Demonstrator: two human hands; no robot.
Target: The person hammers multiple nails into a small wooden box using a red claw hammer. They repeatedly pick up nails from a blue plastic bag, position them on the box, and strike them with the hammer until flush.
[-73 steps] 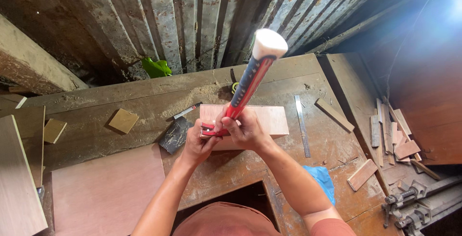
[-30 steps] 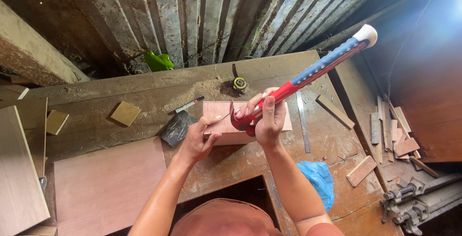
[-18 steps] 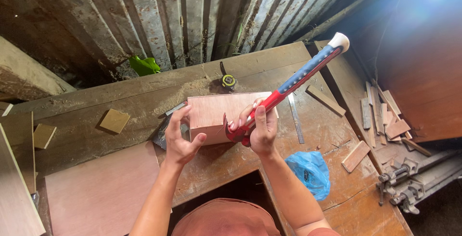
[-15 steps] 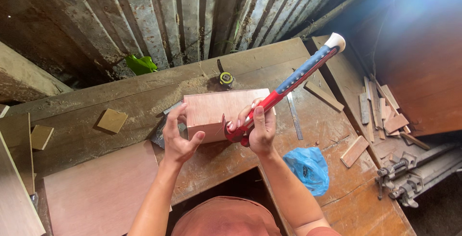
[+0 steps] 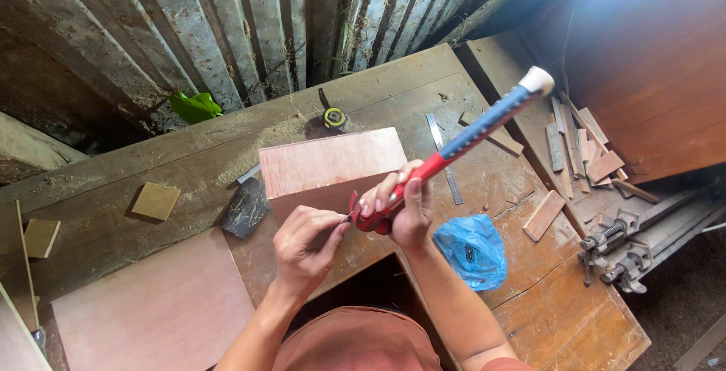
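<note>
Gripping the hammer (image 5: 454, 144) head, right hand (image 5: 401, 208) aims its handle up-right; left hand (image 5: 306, 246) pinches something tiny.

box (image 5: 330, 167) on bench (image 5: 113, 189) | tape measure (image 5: 334, 118) behind | bag (image 5: 473, 250) right | panel (image 5: 151, 318) left

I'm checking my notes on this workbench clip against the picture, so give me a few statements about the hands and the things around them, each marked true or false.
1. The right hand holds a red and blue hammer. True.
2. The left hand lies flat on the blue plastic bag. False: it pinches something small, too small to identify, at the hammer's head.
3. A plywood box stands behind the hands. True.
4. The tape measure sits on the box. False: it lies on the workbench behind it.
</note>
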